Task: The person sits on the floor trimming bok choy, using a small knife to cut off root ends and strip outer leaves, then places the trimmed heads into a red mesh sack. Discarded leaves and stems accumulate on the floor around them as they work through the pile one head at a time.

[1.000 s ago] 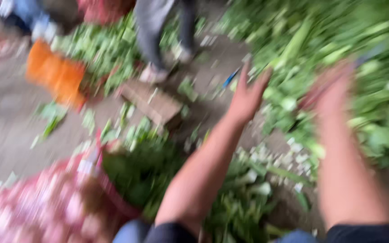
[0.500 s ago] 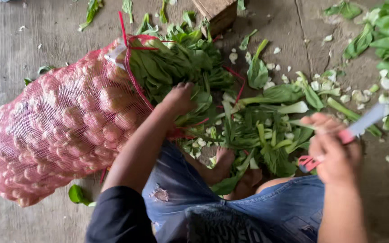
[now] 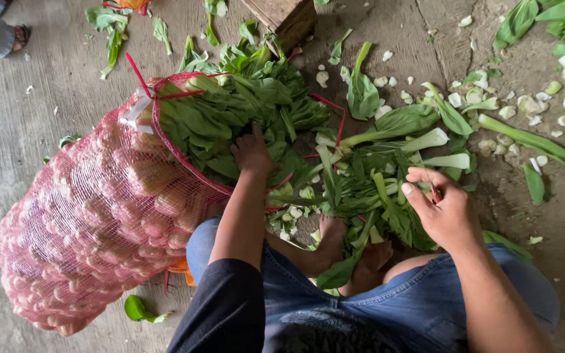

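The big red mesh sack lies on its side on the concrete floor, bulging with pale stems and stuffed to its mouth with leafy greens that spill out of the open end. In front of the seated person's bare feet sits a loose pile of cut greens, white stalks and dark leaves crossing one another, with a scatter of trimmed stem ends on the floor beyond. The left hand is pressed palm-down into the greens at the sack's mouth, fingers spread and sunk among the leaves, gripping nothing that I can see. The right hand hovers over the loose pile with its fingers curled around a thin reddish handle; I take it for a small knife, but the blade is hidden. As I judge it, pushing harder could burst more leaves out of the sack or bruise them, and a blade so close to toes and knees could slip. A wooden block is cut off at the top edge, as is someone's sandalled foot at the upper left.
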